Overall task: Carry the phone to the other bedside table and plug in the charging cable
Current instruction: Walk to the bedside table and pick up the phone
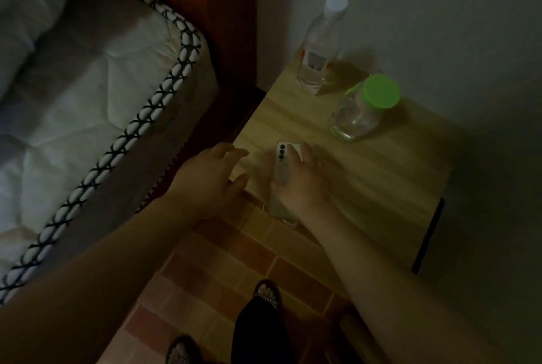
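Sandalled feet [265, 294] stand before the bedside table [378, 176]. At its near edge, the right hand [302, 179] grasps the phone [283, 167]; the left hand [209, 176], fingers loosely spread, hovers beside. Farther back stand a green-lidded clear jar [363, 108], contents unclear, and a clear-liquid bottle [321, 44].
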Demonstrator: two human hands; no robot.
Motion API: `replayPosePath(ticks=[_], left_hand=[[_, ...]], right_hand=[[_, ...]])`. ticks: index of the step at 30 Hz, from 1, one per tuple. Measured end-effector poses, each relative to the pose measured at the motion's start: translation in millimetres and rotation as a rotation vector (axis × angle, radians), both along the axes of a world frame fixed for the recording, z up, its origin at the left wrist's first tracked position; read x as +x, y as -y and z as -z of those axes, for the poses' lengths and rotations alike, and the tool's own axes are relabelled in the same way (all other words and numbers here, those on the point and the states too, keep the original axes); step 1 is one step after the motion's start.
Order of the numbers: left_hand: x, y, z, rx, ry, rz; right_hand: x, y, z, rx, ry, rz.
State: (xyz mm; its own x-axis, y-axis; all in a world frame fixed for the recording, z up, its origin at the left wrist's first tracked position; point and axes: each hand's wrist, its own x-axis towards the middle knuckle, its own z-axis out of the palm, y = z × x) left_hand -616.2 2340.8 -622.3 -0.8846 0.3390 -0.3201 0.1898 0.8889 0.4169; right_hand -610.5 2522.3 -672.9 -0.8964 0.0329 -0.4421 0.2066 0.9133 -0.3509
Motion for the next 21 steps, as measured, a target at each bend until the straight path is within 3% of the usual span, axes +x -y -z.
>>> replayPosePath(ticks=[11, 21], left_hand=[[-5, 16, 37, 0.008, 0.078, -0.039], [5, 18, 29, 0.073, 0.066, -0.070]], right_hand=[[-25, 8, 52, 0.089, 0.013, 0.024], [-10, 8, 43, -0.086, -0.038, -0.066]])
